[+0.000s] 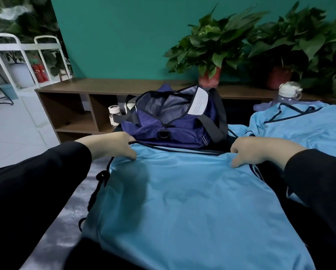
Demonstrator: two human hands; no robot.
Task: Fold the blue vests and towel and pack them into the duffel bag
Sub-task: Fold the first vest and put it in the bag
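Hands grip the far edge of a light blue vest [182,201] spread flat: left hand [112,145] pinching one corner, right hand [256,151] the other. Just beyond sits an unzipped navy duffel bag [171,121]; a second blue vest [303,125] lies to the right, below a water bottle [289,94].

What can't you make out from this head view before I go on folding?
- Inside of the duffel bag: dark, and its own rim hides the bottom.
- Label print: too small to read.
- Second vest: cut off by the right edge.
- Near hem of the held vest: cut off by the bottom edge.
- Fingertips of the left hand and right hand: tucked under the fabric.
- Towel: not identifiable.
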